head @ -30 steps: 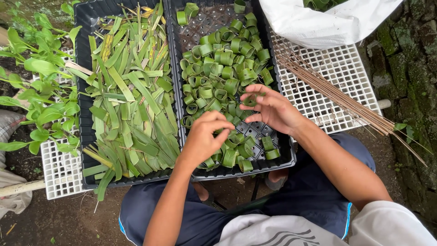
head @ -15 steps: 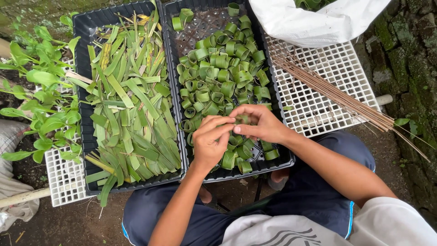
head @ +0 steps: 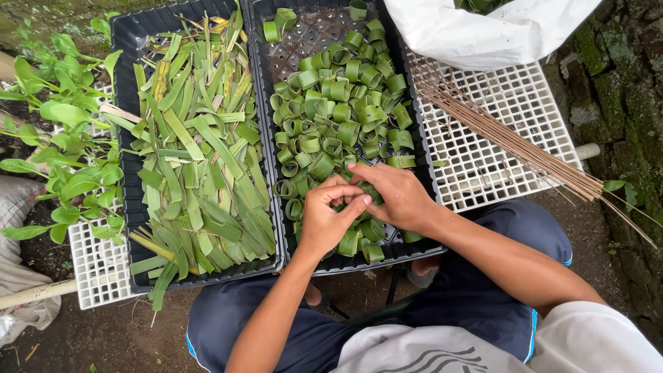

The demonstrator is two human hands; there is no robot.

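Leaf strips (head: 200,159) fill the left black tray (head: 124,83); rolled leaf rings (head: 338,103) fill the right tray (head: 414,245). Left hand (head: 324,221) and right hand (head: 397,197) meet over its near end, fingers curled, pinching one leaf ring (head: 369,191) between them; thin sticks (head: 511,141) lie right.

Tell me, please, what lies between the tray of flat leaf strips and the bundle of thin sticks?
In the head view, the black tray of rolled leaf rings lies between them, beside the strips and sticks.

White sack (head: 483,31) cut off by top edge, leaf piece mostly hidden inside fingers (head: 359,200).
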